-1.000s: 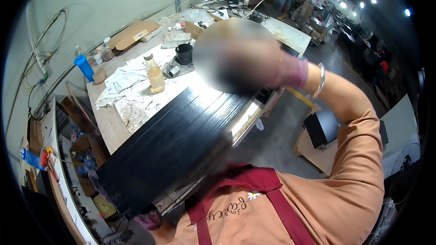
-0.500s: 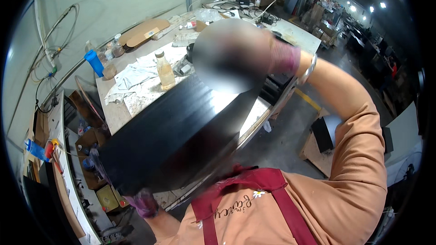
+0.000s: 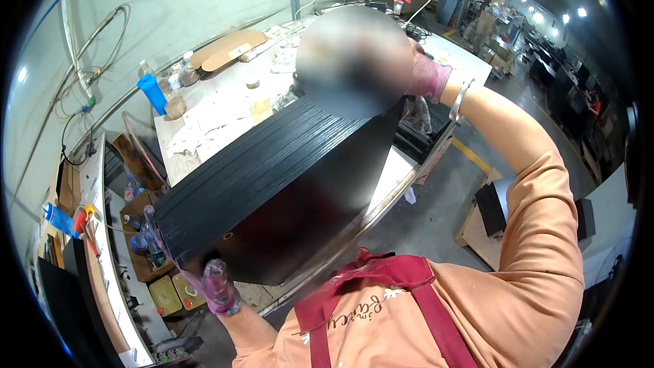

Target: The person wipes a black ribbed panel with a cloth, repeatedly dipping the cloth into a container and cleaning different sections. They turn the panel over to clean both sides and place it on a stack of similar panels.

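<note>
A thick stack of glossy black panels (image 3: 286, 177) slants across the workbench, their long edges lined up on top. A small round hole shows in the front face near its left end. My left hand (image 3: 219, 287), in a purple-stained glove, is wrapped round the lower left end, its thumb against the front face. At the far right end is my right hand (image 3: 429, 78), also gloved, with a bracelet at the wrist. A blurred round patch hides its fingers and that end of the stack. A clear bottle (image 3: 260, 109) with a pale cap stands just behind the stack.
The workbench (image 3: 470, 56) holds white cloths (image 3: 204, 123), a blue cup (image 3: 151, 93), jars and a cardboard piece (image 3: 228, 49). Black parts (image 3: 422, 129) lie near its right edge. Left of it are a carton of bottles (image 3: 146, 249) and yellow cans (image 3: 163, 296).
In the picture the stack now covers more of the bottle, and its edges show sharply instead of smeared. My left thumb has come into clearer sight on the front face. My right arm stays raised.
</note>
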`<act>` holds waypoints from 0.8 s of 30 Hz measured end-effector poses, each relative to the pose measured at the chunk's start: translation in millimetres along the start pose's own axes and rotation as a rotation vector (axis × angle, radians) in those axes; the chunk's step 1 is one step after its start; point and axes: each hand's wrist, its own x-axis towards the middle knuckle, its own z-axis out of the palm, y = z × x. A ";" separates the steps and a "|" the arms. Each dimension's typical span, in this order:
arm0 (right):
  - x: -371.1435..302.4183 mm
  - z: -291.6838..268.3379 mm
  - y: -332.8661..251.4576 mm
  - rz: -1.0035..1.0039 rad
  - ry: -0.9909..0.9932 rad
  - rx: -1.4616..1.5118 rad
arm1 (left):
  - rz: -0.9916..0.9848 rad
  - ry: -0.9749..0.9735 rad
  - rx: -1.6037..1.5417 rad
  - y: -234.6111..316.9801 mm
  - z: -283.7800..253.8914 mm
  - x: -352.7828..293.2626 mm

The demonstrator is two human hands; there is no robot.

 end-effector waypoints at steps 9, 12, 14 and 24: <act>-23.7 -6.2 55.0 0.166 -0.155 0.110 | -0.056 -0.044 0.016 -18.3 -21.9 5.0; -37.4 -27.6 73.0 0.471 -0.058 -0.020 | -0.030 -0.016 -0.018 -8.2 3.5 12.6; -14.0 -37.5 45.5 0.372 0.030 0.464 | -0.022 0.054 0.009 0.3 9.0 11.3; 6.8 -0.4 -5.6 -0.040 -0.094 0.020 | -0.002 0.079 0.009 1.0 14.5 18.2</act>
